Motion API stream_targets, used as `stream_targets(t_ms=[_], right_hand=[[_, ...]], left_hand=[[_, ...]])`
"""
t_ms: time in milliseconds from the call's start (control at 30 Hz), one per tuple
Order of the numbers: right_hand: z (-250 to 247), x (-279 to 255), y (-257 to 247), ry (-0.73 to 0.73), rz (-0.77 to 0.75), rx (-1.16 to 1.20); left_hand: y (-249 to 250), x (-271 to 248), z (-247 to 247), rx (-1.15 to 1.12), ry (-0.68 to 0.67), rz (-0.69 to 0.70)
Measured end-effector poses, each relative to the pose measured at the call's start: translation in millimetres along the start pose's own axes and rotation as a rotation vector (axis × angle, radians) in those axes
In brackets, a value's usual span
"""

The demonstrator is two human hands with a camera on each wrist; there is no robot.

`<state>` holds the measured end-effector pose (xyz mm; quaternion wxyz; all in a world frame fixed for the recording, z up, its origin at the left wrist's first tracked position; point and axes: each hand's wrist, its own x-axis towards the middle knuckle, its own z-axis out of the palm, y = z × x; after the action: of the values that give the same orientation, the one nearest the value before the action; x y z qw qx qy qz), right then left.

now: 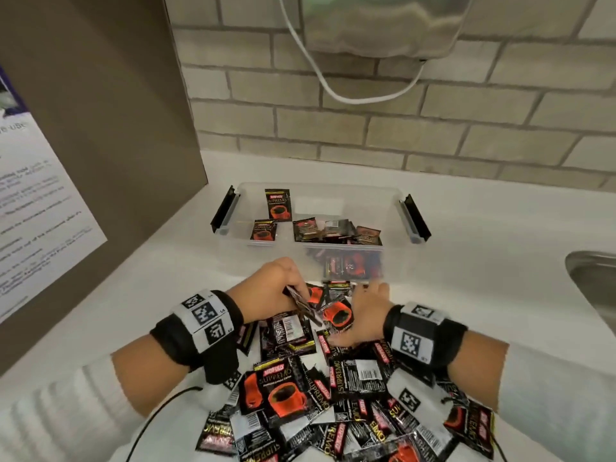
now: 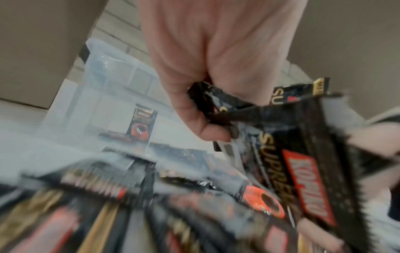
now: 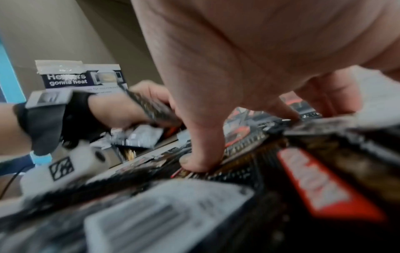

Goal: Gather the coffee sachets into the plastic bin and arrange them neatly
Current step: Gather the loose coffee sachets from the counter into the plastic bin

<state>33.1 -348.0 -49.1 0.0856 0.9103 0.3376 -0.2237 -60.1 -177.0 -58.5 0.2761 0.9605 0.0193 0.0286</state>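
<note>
A clear plastic bin (image 1: 393,258) stands on the white counter with several black-and-red coffee sachets (image 1: 336,230) inside; one stands upright at its back left. A big loose pile of sachets (image 1: 286,391) covers the counter in front of it. My left hand (image 1: 293,290) hovers over the pile's far edge and grips a small stack of sachets (image 1: 305,303), also seen in the left wrist view as held sachets (image 2: 281,137). My right hand (image 1: 360,311) is down on the pile, thumb (image 3: 201,154) and fingers pinching a sachet with a red cup (image 1: 336,315).
A brown panel (image 1: 116,128) with a white printed notice (image 1: 40,208) rises at the left. A tiled wall is behind the bin, with a metal appliance (image 1: 376,21) and white cable (image 1: 333,81) overhead. A steel sink (image 1: 596,281) is at the right.
</note>
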Motion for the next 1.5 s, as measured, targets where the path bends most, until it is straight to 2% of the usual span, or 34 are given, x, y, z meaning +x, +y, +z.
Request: stream_targets(t_ms=[133,267,333,367,500,600,667,733,800,933,1033,1167,1300,1367,1400,1467,1500], right_hand=[[4,3,0,0.046,0.022,0.093],[2,5,1,0.042,0.032,0.150],[3,5,0,0.056,0.027,0.187],[4,6,1,0.052,0.029,0.221],[2,9,2,0.009,-0.019,0.269],[-1,9,5,0.018,-0.043,0.318],[-8,7,8,0.046,-0.076,0.357],[-27,5,14,0.095,-0.127,0.449],[-59,-2,22,0.192,-0.175,0.643],[-115,-1,28,0.506,-0.204,0.883],[-128,16,22,0.653,-0.177,0.882],[-124,41,13,0.734,-0.139,0.844],[-122,57,10,0.730,-0.098,0.923],[-120,54,9,0.700,-0.071,0.803],[-117,49,7,0.706,-0.097,0.753],[-107,31,1,0.726,-0.257,0.796],[-99,21,-2,0.668,-0.353,0.839]], left_hand=[[23,8,-38,-0.082,0.154,0.110],[46,45,-76,-0.167,0.447,0.100],[49,67,-79,-0.151,0.523,0.038],[47,76,-77,-0.107,0.497,0.002],[37,82,-65,0.049,0.171,-0.098],[30,65,-62,0.039,0.200,-0.037],[27,46,-58,-0.029,0.245,0.015],[23,25,-53,-0.117,0.227,0.025],[17,8,-44,-0.143,0.171,0.013],[11,-5,-19,-0.030,-0.034,-0.066],[7,-3,-8,0.173,-0.232,-0.130],[3,1,1,0.292,-0.437,-0.267],[0,6,8,0.377,-0.460,-0.276],[1,8,8,0.393,-0.448,-0.267],[0,9,8,0.389,-0.438,-0.259],[-3,8,9,0.369,-0.423,-0.254],[-5,8,10,0.356,-0.424,-0.255]])
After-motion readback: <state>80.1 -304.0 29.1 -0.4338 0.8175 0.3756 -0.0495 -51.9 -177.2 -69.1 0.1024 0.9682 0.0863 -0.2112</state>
